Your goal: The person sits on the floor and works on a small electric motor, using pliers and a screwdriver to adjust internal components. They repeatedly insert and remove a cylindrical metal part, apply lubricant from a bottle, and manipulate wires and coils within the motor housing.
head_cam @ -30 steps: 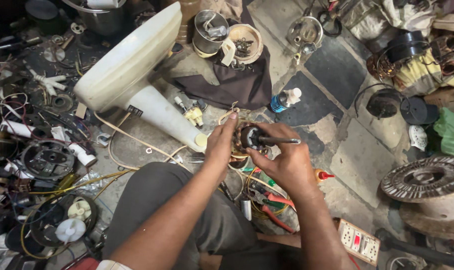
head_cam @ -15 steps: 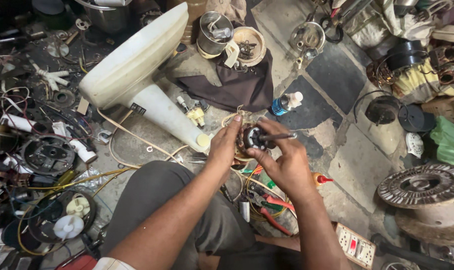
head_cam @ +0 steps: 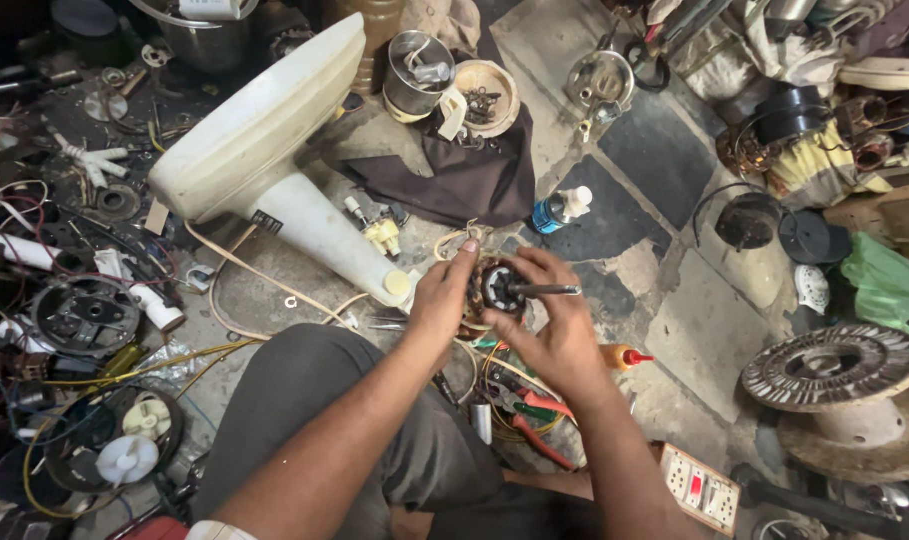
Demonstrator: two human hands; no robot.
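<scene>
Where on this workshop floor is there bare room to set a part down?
Bare floor lies between the small oil bottle and the wire spool. Another patch sits under the white fan stand. The left side, around the fan motor and cables, is crowded.

Tight room on a cluttered floor

Bare floor [head_cam: 674,330] lies open right of the hands; the fan base [head_cam: 274,150] crowds the left, the dark cloth [head_cam: 464,180] and blue bottle [head_cam: 559,210] lie ahead, and pliers [head_cam: 529,410], seemingly tangled in wires, lie underneath.
</scene>
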